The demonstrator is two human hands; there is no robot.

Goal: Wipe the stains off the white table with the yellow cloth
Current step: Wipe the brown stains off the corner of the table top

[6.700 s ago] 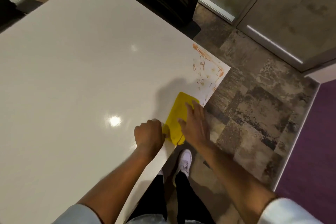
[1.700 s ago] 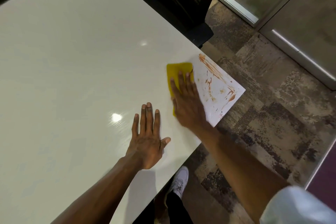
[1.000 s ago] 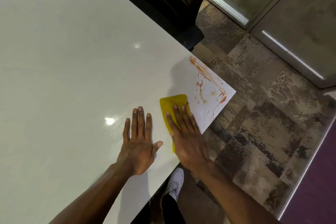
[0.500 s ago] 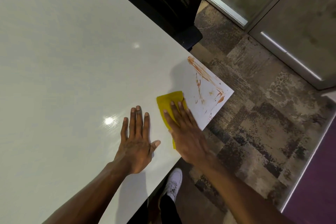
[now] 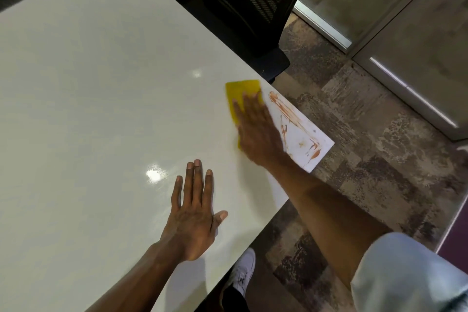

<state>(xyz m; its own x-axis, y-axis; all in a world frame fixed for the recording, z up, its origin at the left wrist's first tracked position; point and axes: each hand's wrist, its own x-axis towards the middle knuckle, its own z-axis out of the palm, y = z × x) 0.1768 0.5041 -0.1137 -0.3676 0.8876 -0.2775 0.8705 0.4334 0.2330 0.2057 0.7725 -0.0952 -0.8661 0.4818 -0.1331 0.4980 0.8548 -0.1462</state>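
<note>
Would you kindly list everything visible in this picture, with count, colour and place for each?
table: one, white, glossy, fills the left and centre.
stains: several streaks, orange-brown, on the table's right corner.
yellow cloth: one, yellow, flat on the table just left of the stains.
office chair: one, black mesh back, at the table's far edge.
floor: mottled grey-brown, right side; purple strip at the far right.
shoe: one, white, on the floor below the table's edge.
left hand: flat on the table, fingers spread, empty.
right hand: palm down, pressing on the cloth.
</note>
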